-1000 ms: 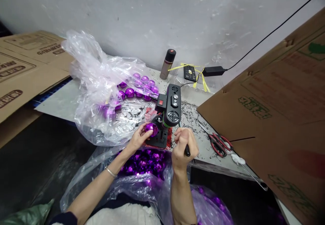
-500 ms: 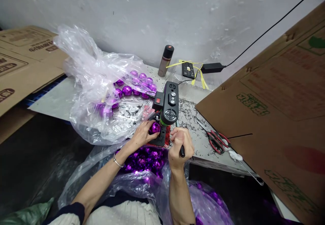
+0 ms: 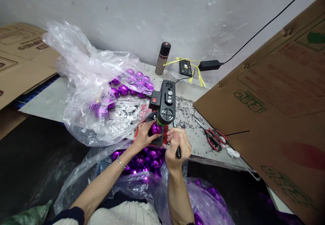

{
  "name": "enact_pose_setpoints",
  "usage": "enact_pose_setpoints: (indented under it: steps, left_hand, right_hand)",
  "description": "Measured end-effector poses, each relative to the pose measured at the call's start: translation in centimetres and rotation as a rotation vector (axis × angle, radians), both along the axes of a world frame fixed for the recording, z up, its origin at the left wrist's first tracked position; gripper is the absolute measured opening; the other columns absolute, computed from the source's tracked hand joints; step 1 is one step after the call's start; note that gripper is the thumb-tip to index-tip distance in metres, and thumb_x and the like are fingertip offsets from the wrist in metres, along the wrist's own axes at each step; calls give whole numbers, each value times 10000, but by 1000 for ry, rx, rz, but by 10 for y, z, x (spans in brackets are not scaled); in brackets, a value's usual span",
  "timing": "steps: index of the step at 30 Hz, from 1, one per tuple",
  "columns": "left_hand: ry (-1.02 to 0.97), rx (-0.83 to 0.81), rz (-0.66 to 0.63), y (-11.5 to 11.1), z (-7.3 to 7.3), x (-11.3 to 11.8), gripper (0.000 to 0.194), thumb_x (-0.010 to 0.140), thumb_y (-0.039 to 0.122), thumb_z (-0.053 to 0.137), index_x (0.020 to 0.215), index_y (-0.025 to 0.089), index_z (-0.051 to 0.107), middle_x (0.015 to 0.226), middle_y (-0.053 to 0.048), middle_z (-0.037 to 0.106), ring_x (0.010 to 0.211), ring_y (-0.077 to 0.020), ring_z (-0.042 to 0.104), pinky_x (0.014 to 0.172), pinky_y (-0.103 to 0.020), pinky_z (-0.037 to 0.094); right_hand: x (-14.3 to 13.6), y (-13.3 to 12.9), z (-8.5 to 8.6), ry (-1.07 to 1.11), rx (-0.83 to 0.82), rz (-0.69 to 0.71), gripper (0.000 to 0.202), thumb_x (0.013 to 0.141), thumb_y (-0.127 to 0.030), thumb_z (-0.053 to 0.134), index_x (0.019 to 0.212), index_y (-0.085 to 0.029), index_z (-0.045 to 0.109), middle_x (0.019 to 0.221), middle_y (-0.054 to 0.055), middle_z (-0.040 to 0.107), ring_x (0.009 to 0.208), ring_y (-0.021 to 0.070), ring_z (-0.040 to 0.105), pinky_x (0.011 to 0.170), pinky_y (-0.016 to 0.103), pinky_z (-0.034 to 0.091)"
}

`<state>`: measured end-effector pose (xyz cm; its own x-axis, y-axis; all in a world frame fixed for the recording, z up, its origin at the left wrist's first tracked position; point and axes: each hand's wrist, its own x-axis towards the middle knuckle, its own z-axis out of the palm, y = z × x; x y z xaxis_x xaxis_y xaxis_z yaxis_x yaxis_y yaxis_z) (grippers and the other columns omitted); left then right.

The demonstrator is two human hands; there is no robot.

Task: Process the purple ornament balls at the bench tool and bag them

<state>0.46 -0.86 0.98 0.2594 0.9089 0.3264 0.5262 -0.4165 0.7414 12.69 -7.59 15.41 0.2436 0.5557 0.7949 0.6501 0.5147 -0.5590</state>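
Note:
My left hand (image 3: 145, 136) has its thumb and fingers closed round a shiny purple mirrored ball (image 3: 156, 128). The ball sits beneath the head of a black bench press machine (image 3: 166, 101) with a red switch, on its dark base plate (image 3: 157, 141). My right hand (image 3: 178, 146) is wrapped round the machine's lever, whose black handle end (image 3: 178, 153) sticks out below the fist. Below my hands, in my lap, an open clear plastic bag (image 3: 132, 183) holds many purple balls (image 3: 144, 160).
Clear plastic bagging (image 3: 83, 93) with purple balls (image 3: 123, 89) covers the table's left. At the back stand a spray can (image 3: 163, 58) and a power adapter (image 3: 210, 65). Red-handled scissors (image 3: 215, 139) lie beside a large cardboard box (image 3: 266, 106). Black clippings litter the tabletop (image 3: 186, 116).
The whole view has shifted slightly. The ball in my left hand now sits closer under the machine's head. My right hand keeps its grip on the lever.

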Motion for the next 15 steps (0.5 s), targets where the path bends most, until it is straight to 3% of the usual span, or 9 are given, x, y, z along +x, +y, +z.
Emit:
enact_pose_setpoints:
  steps: [5,15]
  left_hand:
    - [-26,3,24,-3,-9,-2,542,924,434,809,1411,243,668,1226,-101,788,1169,-324,718,1075,-496,535]
    - [-36,6,-3,-3,-8,-6,571,924,484,820,1418,244,663,1208,-101,777,1163,-325,715,1067,-499,548]
  right_hand:
    - [0,-2,-13,6,2,-7,311,1061,-136,452,790,-242,564,743,-8,629,693,146,633,634,302,479]
    - [2,4,-58,-39,121,-3,319,1104,-215,401,825,-241,554,801,1,645,684,135,626,650,312,527]
